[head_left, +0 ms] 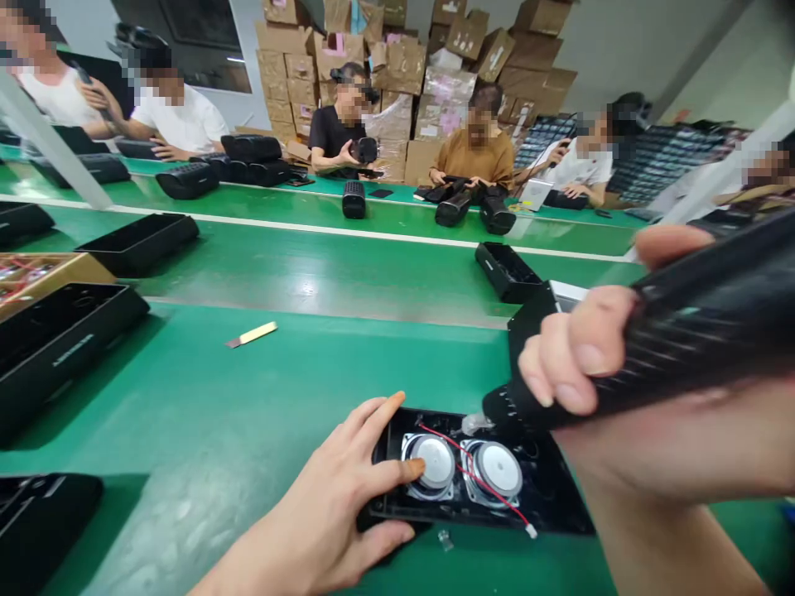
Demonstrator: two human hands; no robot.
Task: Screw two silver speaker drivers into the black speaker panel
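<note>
Risk: driver tip could skid off the screw, nicking the red wire (478, 480) beside it
Panel: black speaker panel (546, 497), 2 silver speaker cones, flat on green bench (186, 430), near edge
Left hand (339, 505): fingers spread, pressing panel's left end
Right hand (584, 356): clenched around electric screwdriver (683, 331), tip down at panel's top edge

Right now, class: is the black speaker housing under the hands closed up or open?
Open. The speaker housing lies face up with two round drivers and a red wire exposed; no cover sits over them.
</note>
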